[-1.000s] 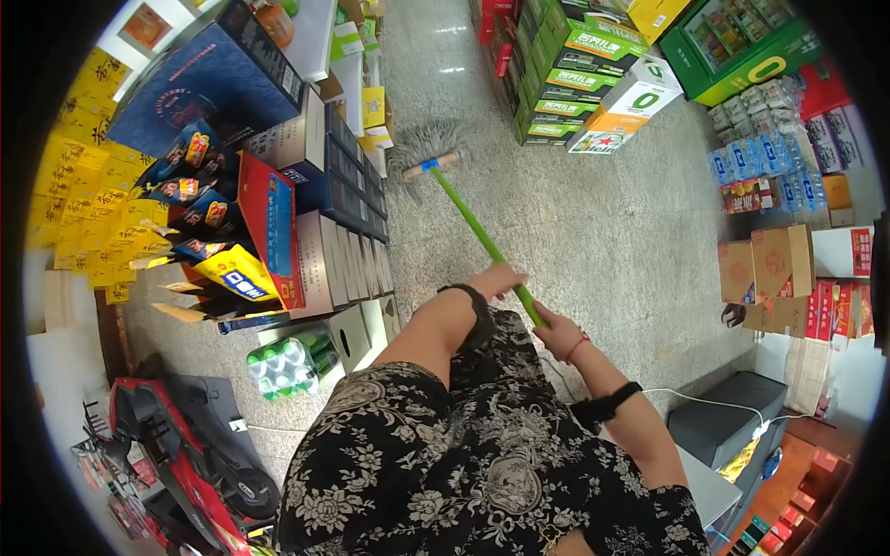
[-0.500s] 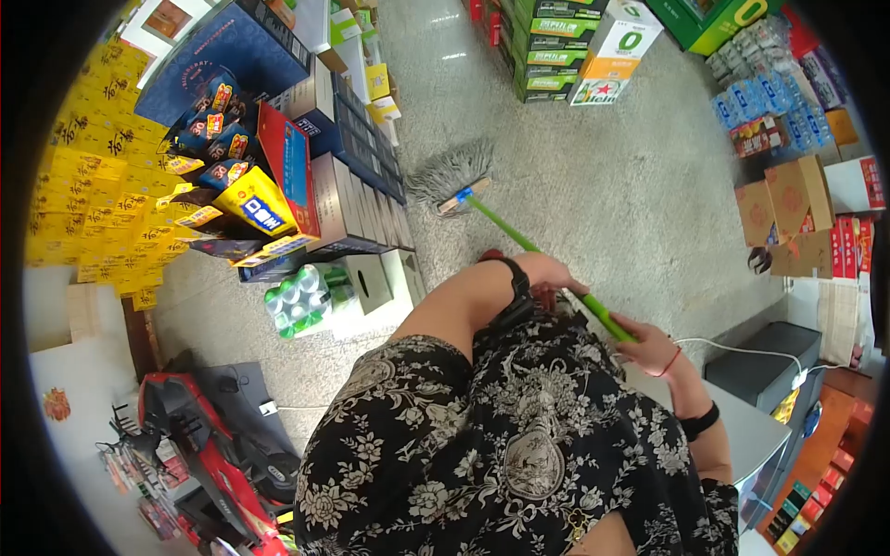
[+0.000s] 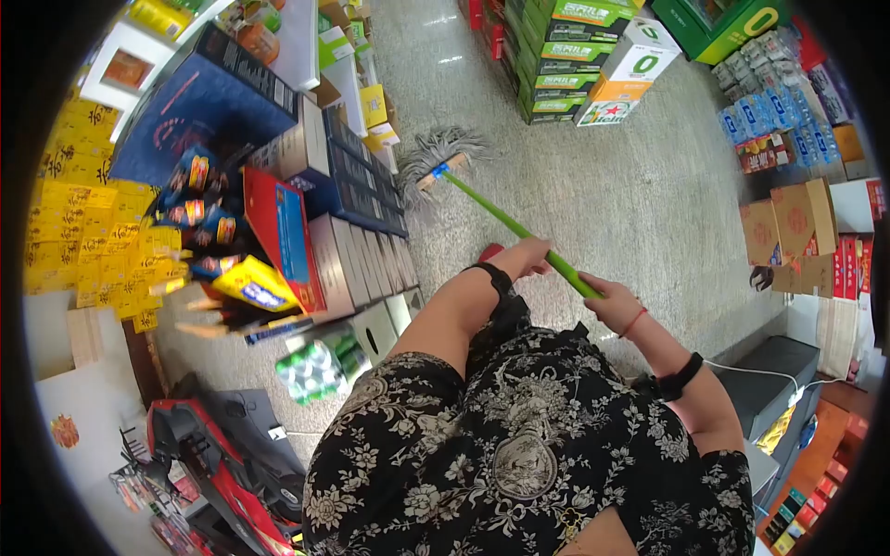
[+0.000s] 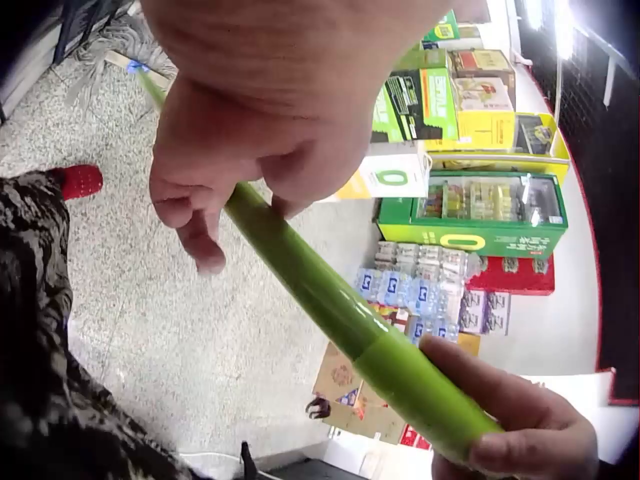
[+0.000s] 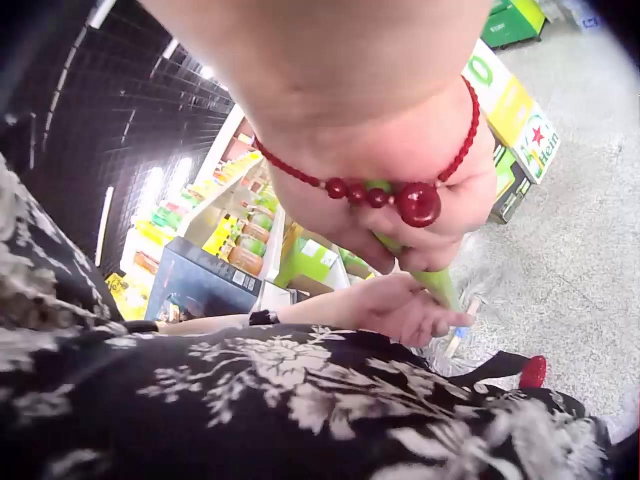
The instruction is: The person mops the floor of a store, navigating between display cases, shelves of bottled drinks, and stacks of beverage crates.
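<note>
Mop head [image 3: 436, 150] lies spread on the floor [image 3: 667, 232] in the head view, well beyond both sets of fingers, its green handle [image 3: 567, 270] slanting back to them; the left hand [image 3: 531, 258] holds lower down and the right hand [image 3: 616, 306] grips the top, a spacing that probably gives leverage. From the left wrist, the left fingers bend loosely round the handle, perhaps so it can slide; from the right wrist, the right fingers wrap it closely, apparently to steer, the left ones just beyond.
</note>
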`<act>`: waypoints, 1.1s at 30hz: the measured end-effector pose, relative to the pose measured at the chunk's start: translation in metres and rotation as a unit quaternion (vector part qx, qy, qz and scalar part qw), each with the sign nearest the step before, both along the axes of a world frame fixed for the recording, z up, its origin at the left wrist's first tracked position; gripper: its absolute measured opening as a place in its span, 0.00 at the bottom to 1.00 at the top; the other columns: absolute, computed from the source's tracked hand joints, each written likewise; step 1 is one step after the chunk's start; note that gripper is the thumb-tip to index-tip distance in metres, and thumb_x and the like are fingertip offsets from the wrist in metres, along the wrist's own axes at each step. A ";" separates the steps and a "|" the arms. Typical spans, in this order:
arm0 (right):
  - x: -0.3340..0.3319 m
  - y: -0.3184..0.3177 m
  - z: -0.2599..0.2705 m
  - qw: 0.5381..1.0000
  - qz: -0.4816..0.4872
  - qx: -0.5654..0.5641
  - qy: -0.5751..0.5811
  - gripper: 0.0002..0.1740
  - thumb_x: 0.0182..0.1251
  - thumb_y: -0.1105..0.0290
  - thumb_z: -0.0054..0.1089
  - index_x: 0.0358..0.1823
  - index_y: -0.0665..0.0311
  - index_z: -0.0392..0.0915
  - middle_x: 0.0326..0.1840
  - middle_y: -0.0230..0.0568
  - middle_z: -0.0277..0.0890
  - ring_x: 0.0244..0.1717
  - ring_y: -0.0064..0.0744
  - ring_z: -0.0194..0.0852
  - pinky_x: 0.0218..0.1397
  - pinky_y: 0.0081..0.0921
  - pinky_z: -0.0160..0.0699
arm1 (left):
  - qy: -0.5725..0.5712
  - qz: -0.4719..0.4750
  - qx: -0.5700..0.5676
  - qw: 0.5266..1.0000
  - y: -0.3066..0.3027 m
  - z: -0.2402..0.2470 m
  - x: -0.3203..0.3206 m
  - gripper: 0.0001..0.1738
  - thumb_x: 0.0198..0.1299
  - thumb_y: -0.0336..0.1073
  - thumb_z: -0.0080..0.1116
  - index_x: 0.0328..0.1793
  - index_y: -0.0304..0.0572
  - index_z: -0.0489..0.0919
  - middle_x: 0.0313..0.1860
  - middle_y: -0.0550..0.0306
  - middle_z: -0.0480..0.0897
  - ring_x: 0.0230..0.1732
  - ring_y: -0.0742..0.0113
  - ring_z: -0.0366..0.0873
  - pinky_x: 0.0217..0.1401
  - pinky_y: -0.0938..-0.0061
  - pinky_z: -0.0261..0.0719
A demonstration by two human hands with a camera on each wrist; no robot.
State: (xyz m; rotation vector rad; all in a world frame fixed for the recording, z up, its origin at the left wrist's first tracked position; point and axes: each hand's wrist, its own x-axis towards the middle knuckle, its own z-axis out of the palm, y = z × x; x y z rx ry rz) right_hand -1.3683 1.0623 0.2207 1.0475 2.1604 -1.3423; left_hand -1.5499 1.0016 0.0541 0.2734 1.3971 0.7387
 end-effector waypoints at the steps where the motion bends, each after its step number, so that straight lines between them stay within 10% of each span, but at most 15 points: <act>1: -0.028 0.008 -0.008 1.000 0.014 0.019 0.006 0.29 0.52 0.64 0.52 0.60 0.56 0.66 0.32 0.48 0.76 0.30 0.35 0.75 0.37 0.27 0.72 | -0.002 -0.002 -0.001 1.000 0.007 -0.011 -0.027 0.21 0.59 0.48 0.40 0.35 0.35 0.71 0.21 0.50 0.76 0.14 0.65 0.70 0.14 0.70 0.62; 6: -0.155 0.051 -0.028 0.993 0.048 0.072 0.076 0.29 0.54 0.66 0.50 0.61 0.54 0.64 0.36 0.48 0.75 0.34 0.37 0.74 0.40 0.28 0.72 | 0.085 0.235 -0.018 0.968 0.064 -0.039 -0.139 0.18 0.55 0.42 0.38 0.22 0.38 0.71 0.16 0.52 0.73 0.13 0.63 0.67 0.16 0.68 0.64; 15: -0.238 0.096 -0.027 0.997 0.046 0.056 -0.025 0.28 0.57 0.63 0.47 0.63 0.50 0.61 0.37 0.53 0.76 0.36 0.46 0.76 0.41 0.33 0.73 | 0.072 0.149 -0.043 0.985 0.114 -0.025 -0.227 0.17 0.57 0.42 0.38 0.23 0.38 0.68 0.13 0.56 0.67 0.12 0.65 0.63 0.15 0.70 0.62; 25: -0.128 0.085 0.005 0.995 0.062 0.025 -0.071 0.34 0.55 0.59 0.51 0.66 0.48 0.56 0.40 0.53 0.75 0.40 0.44 0.75 0.45 0.31 0.72 | 0.010 -0.018 0.002 1.000 0.097 0.023 -0.132 0.20 0.60 0.46 0.37 0.23 0.39 0.68 0.14 0.56 0.68 0.12 0.68 0.63 0.16 0.70 0.60; 33: 0.025 0.050 0.066 0.967 -0.164 -0.185 -0.058 0.33 0.56 0.72 0.48 0.67 0.49 0.56 0.19 0.29 0.65 0.13 0.16 0.59 0.12 0.15 0.58 | -0.014 -0.309 -0.053 0.949 0.090 0.054 -0.004 0.26 0.60 0.57 0.41 0.51 0.46 0.74 0.27 0.52 0.81 0.20 0.70 0.76 0.19 0.75 0.66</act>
